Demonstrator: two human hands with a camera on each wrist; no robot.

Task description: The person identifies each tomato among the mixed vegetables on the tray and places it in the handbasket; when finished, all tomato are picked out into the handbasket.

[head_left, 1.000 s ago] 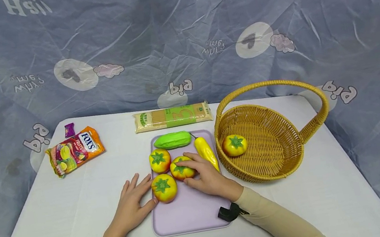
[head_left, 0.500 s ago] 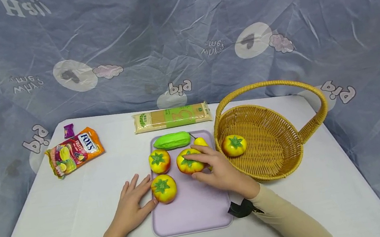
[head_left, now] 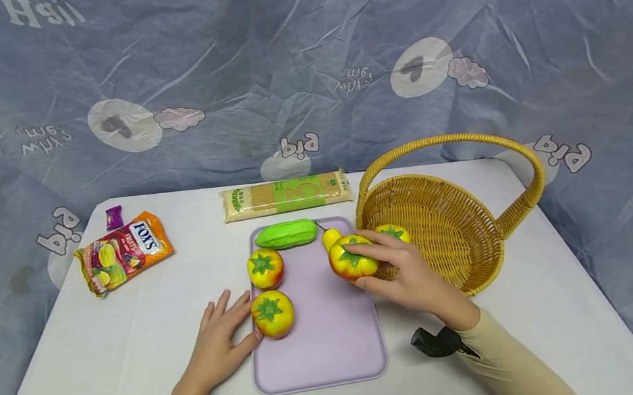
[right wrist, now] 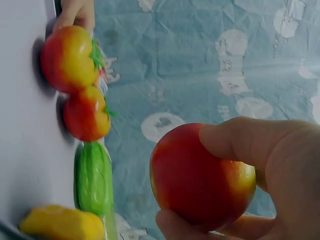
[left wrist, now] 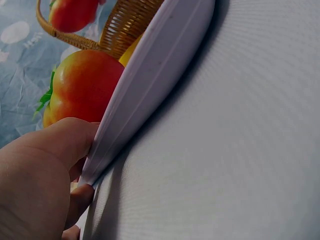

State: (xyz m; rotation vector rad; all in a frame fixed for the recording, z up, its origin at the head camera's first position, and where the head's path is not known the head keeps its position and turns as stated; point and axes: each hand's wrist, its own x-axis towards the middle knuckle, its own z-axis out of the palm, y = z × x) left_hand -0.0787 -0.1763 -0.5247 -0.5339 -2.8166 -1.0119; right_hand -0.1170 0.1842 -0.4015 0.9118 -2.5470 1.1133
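My right hand (head_left: 417,274) grips a yellow-and-red toy tomato (head_left: 342,265) between thumb and fingers, held above the right edge of the lilac tray (head_left: 339,351). In the right wrist view the held tomato (right wrist: 195,175) shows its red underside. My left hand (head_left: 221,341) rests with fingers spread at the tray's left side. Its thumb (left wrist: 75,137) lies against the tray rim, close to the front tomato (head_left: 276,319). Another tomato (head_left: 266,273) sits behind that one. A tomato (head_left: 396,229) in the wicker basket (head_left: 451,232) is partly hidden by my right hand.
A green ridged vegetable (head_left: 285,234) and a long yellow vegetable (head_left: 331,237), partly hidden, lie at the tray's back. Behind stands a noodle packet (head_left: 285,195). At left lie a FOX'S candy bag (head_left: 128,253) and a small purple packet (head_left: 113,217). The basket's tall handle (head_left: 449,139) arches upward.
My right hand has lifted a tomato from the middle of the tray and carried it right, to beside the basket. My left hand has stayed in place.
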